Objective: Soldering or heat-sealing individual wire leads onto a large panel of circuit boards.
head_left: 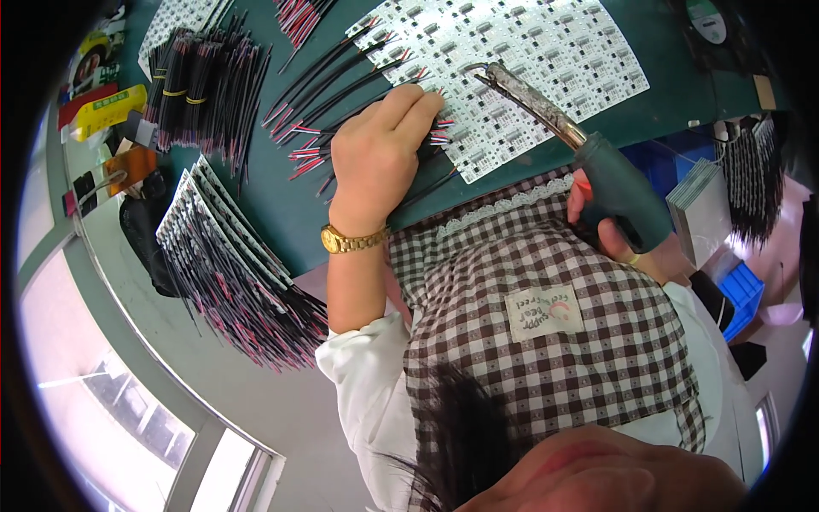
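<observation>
My left hand (375, 158), wearing a gold watch, is closed at the left edge of a white circuit board sheet (546, 60). Its fingers pinch thin black wires (311, 154) with red and white ends, which stick out on both sides of the hand. Exactly how many it grips is hidden. Several more black wires (333, 72) lie in a row farther off, their ends on the sheet's left edge. Wrapped round the dark handle of a soldering iron (627, 192) is my right hand (627, 243). The iron's bent tip hangs over the sheet, to the right of my left hand.
Bundles of black wires (192, 94) lie on the green tabletop (264, 213) at left. Nearer, wired board sheets (226, 247) hang over the table's edge. Yellow packaging (107, 111) stands far left. Panels (699, 196) and a blue crate (740, 294) are at right.
</observation>
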### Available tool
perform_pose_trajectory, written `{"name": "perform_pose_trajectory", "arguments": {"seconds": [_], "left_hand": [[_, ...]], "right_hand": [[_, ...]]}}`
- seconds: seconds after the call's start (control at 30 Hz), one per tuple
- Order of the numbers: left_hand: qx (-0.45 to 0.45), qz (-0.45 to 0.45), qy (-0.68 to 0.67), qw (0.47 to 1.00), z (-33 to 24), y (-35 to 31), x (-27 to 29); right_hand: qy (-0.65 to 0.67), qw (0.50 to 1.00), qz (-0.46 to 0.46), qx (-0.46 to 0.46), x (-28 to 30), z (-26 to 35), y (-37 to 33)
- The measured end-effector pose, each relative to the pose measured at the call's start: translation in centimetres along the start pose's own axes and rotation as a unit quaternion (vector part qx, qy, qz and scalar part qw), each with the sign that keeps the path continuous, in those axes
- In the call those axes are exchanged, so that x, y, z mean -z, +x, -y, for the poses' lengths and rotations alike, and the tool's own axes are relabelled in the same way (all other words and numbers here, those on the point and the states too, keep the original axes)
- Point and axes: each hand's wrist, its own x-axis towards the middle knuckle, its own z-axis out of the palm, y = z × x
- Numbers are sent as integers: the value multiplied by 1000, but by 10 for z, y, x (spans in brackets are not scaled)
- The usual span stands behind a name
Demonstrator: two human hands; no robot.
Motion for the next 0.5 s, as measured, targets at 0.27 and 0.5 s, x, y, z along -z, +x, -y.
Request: {"name": "perform_pose_trajectory", "arguments": {"seconds": [0.27,0.5], "left_hand": [[205,-282,-283,894,-28,-10,42],[177,-73,-58,980,-45,-13,18]], "right_hand": [[-22,998,-32,39,12,-7,-5],[-52,998,-11,44,10,-13,-8]]}}
